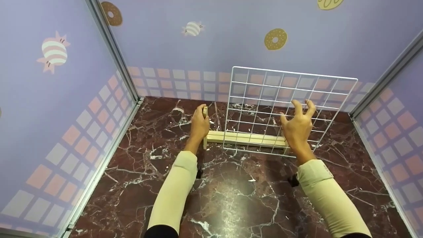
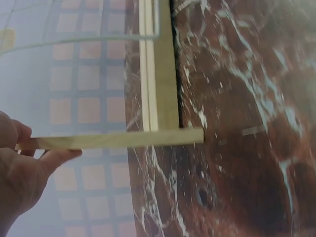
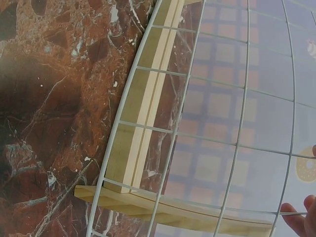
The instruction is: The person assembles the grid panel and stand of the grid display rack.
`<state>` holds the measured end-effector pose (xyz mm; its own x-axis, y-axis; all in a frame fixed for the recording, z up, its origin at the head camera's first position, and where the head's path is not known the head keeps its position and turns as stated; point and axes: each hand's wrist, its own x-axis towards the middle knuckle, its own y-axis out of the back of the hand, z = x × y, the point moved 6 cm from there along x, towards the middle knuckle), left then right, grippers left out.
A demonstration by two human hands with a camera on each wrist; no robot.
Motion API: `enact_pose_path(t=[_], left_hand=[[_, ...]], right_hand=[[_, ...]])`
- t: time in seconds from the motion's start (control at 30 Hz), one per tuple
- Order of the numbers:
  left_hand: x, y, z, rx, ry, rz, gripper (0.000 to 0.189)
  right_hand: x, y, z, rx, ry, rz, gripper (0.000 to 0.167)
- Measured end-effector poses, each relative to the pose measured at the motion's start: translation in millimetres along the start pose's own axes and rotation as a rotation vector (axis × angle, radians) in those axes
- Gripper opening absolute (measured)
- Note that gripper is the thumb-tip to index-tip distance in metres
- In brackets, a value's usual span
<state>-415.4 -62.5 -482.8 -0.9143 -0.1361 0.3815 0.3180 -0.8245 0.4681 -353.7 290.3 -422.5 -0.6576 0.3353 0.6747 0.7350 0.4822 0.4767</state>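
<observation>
The white wire grid tilts over a wooden frame toward the table's back edge. The right hand's fingers, bent and spread, meet its wires; whether they grip, I cannot tell. The left hand pinches an end board; the right wrist view alone shows the opposite board lengthwise.
</observation>
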Motion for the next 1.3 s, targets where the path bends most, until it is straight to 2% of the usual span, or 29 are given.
enact_pose_path(t=[0.17, 0.37, 0.6, 0.8, 1.03, 1.3], left_hand=[[0.9, 0.9, -5.1, 0.034, -0.043, -0.044, 0.050], [2.5, 3.8, -4.4, 0.008, -0.099, -0.033, 0.050], [0.3, 5.3, -2.9, -0.008, -0.099, -0.017, 0.050], [0.2, 4.3, -2.9, -0.025, -0.075, -0.039, 0.051], [2.2, 3.9, -6.9, -0.012, -0.068, -0.057, 0.052], [0.9, 4.7, -5.2, 0.000, -0.070, -0.047, 0.053]], right_hand=[[0.6, 1.9, -2.2, 0.002, 0.004, 0.011, 0.052], [7.4, 6.5, -10.1, 0.004, 0.018, 0.028, 0.050], [20.6, 13.0, -22.5, 0.027, 0.019, 0.029, 0.050], [32.0, 17.6, -30.0, 0.029, 0.007, 0.022, 0.051], [45.9, 21.9, -45.2, 0.026, 0.012, 0.023, 0.051], [59.3, 29.1, -64.0, 0.036, 0.030, 0.047, 0.053]])
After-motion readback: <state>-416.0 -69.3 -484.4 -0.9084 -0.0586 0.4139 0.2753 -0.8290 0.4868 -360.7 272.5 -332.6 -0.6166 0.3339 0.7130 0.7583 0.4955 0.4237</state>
